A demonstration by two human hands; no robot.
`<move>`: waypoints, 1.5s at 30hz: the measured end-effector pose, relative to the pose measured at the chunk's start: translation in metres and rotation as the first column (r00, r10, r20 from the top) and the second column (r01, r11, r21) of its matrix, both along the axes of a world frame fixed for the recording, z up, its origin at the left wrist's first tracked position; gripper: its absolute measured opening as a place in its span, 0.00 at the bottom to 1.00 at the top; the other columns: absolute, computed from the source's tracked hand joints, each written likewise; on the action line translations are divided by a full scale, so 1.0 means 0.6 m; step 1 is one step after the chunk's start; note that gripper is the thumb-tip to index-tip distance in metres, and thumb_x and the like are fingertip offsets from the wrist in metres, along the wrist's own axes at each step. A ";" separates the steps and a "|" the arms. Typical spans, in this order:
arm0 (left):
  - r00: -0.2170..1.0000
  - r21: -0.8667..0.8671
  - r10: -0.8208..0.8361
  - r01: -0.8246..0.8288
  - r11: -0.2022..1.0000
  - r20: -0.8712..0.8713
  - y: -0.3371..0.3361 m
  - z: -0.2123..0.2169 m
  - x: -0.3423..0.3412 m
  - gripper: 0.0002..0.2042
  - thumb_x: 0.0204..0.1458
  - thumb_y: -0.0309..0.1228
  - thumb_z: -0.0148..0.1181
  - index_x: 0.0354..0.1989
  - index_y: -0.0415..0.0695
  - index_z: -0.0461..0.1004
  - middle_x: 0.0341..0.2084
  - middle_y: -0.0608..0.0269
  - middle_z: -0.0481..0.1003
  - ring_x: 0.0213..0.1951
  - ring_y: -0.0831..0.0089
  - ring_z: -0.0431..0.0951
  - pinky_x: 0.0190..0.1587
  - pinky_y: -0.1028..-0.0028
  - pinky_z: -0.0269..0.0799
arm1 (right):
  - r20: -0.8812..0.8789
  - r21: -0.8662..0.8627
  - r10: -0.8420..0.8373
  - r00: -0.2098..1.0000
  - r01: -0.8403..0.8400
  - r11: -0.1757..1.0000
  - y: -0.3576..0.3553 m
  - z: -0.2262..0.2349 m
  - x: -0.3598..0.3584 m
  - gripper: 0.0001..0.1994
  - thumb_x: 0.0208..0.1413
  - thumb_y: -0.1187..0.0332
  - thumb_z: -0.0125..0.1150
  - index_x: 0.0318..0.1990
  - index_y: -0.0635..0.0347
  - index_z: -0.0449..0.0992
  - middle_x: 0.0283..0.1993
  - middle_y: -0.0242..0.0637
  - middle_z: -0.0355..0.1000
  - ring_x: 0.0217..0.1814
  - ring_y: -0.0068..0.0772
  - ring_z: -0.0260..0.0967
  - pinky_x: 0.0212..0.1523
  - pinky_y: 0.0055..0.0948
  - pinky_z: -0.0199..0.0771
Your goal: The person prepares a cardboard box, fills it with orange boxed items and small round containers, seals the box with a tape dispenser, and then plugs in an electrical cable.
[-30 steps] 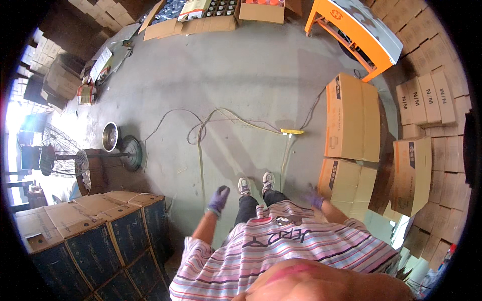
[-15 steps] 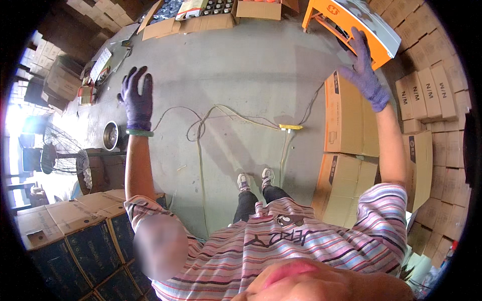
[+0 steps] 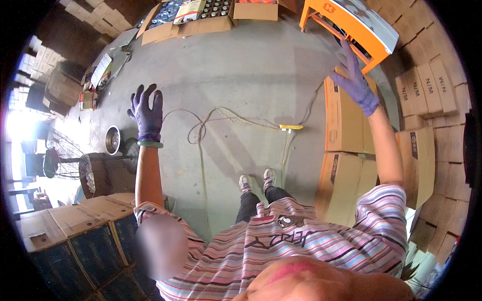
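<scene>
My left hand [image 3: 147,114], in a purple glove with dark fingertips and a green band at the wrist, is raised with its fingers apart and nothing in it. Likewise gloved, my right hand [image 3: 355,81] is held up with its fingers spread, also holding nothing. In the picture it overlaps the top of a tall cardboard box [image 3: 343,120] and comes close to the orange frame of a table [image 3: 346,27]. Left of my left hand, a round metal bowl [image 3: 113,140] appears beside a standing fan [image 3: 68,158].
Cables run over the grey floor [image 3: 241,65] to a yellow power strip [image 3: 290,127]. Open cartons with bottles [image 3: 216,9] stand at the far side. Stacked cardboard boxes [image 3: 419,90] line the right. More dark-sided boxes [image 3: 95,251] fill the near left.
My left hand has shifted right and slightly down. My right hand has moved a little left and down. Both stay unfilled with fingers apart.
</scene>
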State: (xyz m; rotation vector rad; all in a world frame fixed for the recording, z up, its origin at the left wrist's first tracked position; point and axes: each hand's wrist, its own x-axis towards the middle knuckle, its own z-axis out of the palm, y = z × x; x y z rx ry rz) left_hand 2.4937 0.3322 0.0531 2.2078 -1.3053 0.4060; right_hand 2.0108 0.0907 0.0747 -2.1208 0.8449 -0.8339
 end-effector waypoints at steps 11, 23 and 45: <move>0.996 0.065 0.082 -0.085 0.994 0.042 -0.007 0.006 -0.004 0.14 0.53 0.44 0.55 0.48 0.64 0.73 0.58 0.61 0.62 0.61 0.59 0.56 0.60 0.46 0.38 | 0.145 0.113 0.023 0.989 -0.040 0.993 -0.009 -0.019 0.038 0.41 0.49 0.62 0.63 0.67 0.53 0.44 0.69 0.41 0.42 0.66 0.39 0.49 0.63 0.37 0.54; 0.981 0.383 0.190 -0.193 0.904 0.046 0.018 -0.059 -0.048 0.16 0.50 0.47 0.55 0.48 0.63 0.71 0.62 0.59 0.56 0.65 0.52 0.47 0.59 0.38 0.35 | 0.028 0.047 0.088 0.996 -0.089 0.995 -0.061 -0.124 0.065 0.42 0.46 0.61 0.65 0.66 0.57 0.46 0.67 0.45 0.45 0.67 0.41 0.48 0.65 0.37 0.51; 0.513 0.161 0.664 -0.841 0.517 0.544 0.709 0.437 0.123 0.14 0.54 0.36 0.53 0.46 0.45 0.72 0.46 0.55 0.73 0.51 0.63 0.70 0.53 0.68 0.64 | -0.205 -0.520 0.014 0.979 -0.121 0.845 -0.268 0.360 -0.071 0.34 0.48 0.68 0.58 0.64 0.55 0.53 0.69 0.43 0.44 0.71 0.38 0.41 0.66 0.37 0.46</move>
